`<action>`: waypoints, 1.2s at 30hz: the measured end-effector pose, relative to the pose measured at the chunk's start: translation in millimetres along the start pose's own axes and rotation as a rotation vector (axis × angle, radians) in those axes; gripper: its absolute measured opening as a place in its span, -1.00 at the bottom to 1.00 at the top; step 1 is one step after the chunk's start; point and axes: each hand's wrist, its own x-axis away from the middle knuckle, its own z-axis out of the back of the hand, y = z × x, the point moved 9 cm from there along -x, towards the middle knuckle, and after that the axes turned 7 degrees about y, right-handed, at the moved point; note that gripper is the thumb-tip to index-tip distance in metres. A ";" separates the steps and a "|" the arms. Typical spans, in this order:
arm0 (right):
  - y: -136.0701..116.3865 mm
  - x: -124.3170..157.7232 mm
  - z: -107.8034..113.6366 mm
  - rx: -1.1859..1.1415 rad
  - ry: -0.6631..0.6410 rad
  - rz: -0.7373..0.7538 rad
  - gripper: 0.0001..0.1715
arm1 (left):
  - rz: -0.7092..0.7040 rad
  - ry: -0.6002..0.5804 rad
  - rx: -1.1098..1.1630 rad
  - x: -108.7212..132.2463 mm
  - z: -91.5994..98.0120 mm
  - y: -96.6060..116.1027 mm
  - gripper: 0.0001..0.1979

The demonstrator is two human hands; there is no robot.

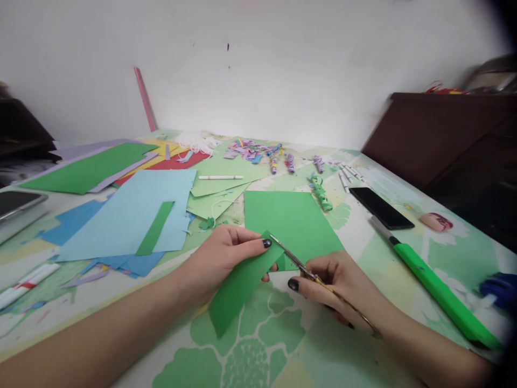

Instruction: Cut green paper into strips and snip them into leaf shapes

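My left hand (230,250) pinches a strip of green paper (238,291) near its far end, thumb on top and fingertips beneath. In my right hand (339,283) is a pair of scissors (297,261) with gold-coloured handles, the fingers wrapped round them. The blades point at the far end of the strip, close to my left thumb; whether they touch the paper I cannot tell. Just beyond both hands lies a larger sheet of green paper (286,218) on the table. A narrow green strip (155,229) rests on a light blue sheet (133,210) to the left.
Left hold stacked coloured sheets (92,170), blue scraps (72,221) and markers (28,285). Paper bits (248,148) and small curled paper rolls (291,163) lie at the back. A phone (382,207) and a green utility knife (440,291) are on the right.
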 end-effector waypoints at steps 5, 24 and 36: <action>1.6 0.0 0.0 0.000 0.007 -0.006 -0.63 | -0.003 -0.004 -0.001 0.7 -0.3 0.3 -0.80; -4.3 5.4 -5.4 -0.145 -0.093 -0.007 -0.57 | -0.038 0.010 -0.037 -0.8 2.2 2.4 -0.80; -8.7 3.8 -2.2 -0.105 -0.036 0.012 -0.57 | -0.028 0.011 -0.008 -1.1 0.8 0.3 -0.79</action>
